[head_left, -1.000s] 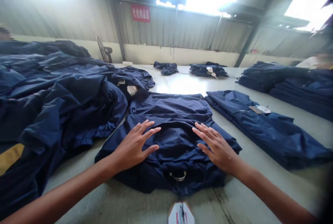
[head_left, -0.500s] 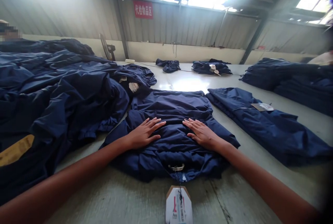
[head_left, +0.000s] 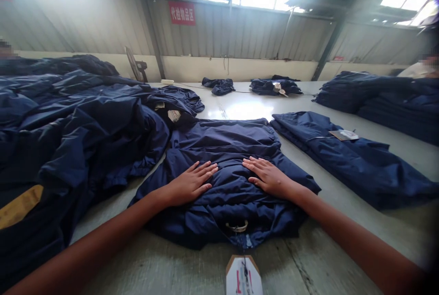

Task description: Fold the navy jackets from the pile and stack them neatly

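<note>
A navy jacket (head_left: 226,135) lies folded on the table in front of me, its collar and pale hanging loop (head_left: 237,227) toward me. From the collar a white paper hang tag (head_left: 243,276) trails on a dark cord over the tabletop. My left hand (head_left: 192,181) rests flat on the left of the fabric, fingers stretched out. On the right side of the same jacket, my right hand (head_left: 269,177) also lies flat, fingers extended. Neither hand grasps anything. Wrinkles run across the cloth between them.
A large heap of navy garments (head_left: 85,121) covers the left side. At right lies another folded navy garment (head_left: 343,158) with a tag, and behind it a stack (head_left: 377,96). Smaller bundles (head_left: 276,86) sit at the back of the table (head_left: 236,108). People are partly visible at both edges.
My view has shifted slightly. Both hands stay flat on the jacket, with the left a little lower in the picture. The collar and tag also appear lower and farther right.
</note>
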Motion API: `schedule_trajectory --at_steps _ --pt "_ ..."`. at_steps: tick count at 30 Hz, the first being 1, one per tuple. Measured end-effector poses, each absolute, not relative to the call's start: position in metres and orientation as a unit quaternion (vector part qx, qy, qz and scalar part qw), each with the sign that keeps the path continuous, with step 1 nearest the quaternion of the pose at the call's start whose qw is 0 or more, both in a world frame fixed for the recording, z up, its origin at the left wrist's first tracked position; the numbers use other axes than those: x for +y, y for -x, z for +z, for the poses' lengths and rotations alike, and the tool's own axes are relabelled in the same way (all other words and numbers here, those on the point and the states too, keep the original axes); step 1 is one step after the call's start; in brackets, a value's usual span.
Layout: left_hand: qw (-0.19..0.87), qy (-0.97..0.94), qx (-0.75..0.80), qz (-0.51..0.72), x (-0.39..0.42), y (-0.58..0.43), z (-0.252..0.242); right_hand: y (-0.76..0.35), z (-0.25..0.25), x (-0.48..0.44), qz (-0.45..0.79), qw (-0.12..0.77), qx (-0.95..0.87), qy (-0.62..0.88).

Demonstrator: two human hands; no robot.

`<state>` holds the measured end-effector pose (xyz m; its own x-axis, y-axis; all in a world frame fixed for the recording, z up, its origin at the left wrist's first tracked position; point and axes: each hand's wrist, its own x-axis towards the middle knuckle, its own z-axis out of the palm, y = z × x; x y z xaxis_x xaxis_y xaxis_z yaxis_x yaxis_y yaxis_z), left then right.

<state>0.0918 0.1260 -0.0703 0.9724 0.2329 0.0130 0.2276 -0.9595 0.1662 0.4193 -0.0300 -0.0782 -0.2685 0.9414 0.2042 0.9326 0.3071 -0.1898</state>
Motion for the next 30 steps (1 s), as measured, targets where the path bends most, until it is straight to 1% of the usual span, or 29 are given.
schedule_trajectory --at_steps 4,8,10,12,14,15,17,19,21,23,25,30 --pt "0.089 -0.989 0.120 0.020 0.119 -0.089 -0.065 -0.417 -0.077 -0.032 0.030 0.139 -0.799 0.585" --pt "0.130 -0.984 0.119 0.021 0.114 -0.085 -0.047 -0.418 -0.066 -0.036 0.073 0.149 -0.796 0.583" --pt "0.148 -0.978 0.139 0.044 0.118 -0.084 -0.038 -0.425 -0.059 -0.033 0.091 0.178 -0.791 0.578" --pt "0.141 -0.971 0.174 0.088 0.133 -0.084 -0.030 -0.441 -0.053 -0.023 0.071 0.221 -0.783 0.577" --pt "0.099 -0.966 0.205 0.126 0.159 -0.087 -0.022 -0.465 -0.047 -0.002 0.024 0.244 -0.774 0.584" --pt "0.067 -0.964 0.219 0.134 0.177 -0.090 -0.019 -0.480 -0.044 0.012 -0.002 0.240 -0.763 0.599" --pt "-0.013 -0.959 0.248 0.134 0.219 -0.098 -0.011 -0.512 -0.039 0.046 -0.040 0.210 -0.722 0.658" --pt "-0.104 -0.947 0.284 0.109 0.264 -0.109 -0.003 -0.543 -0.034 0.084 -0.062 0.176 -0.664 0.724" --pt "-0.172 -0.928 0.322 0.076 0.307 -0.120 0.002 -0.567 -0.033 0.122 -0.072 0.154 -0.622 0.764" --pt "-0.201 -0.914 0.348 0.054 0.343 -0.132 0.004 -0.583 -0.035 0.157 -0.079 0.134 -0.594 0.789" --pt "-0.206 -0.908 0.362 0.045 0.369 -0.140 0.002 -0.591 -0.042 0.186 -0.082 0.109 -0.574 0.807" --pt "-0.237 -0.894 0.377 0.035 0.392 -0.145 -0.008 -0.598 -0.061 0.227 -0.068 0.039 -0.557 0.827"
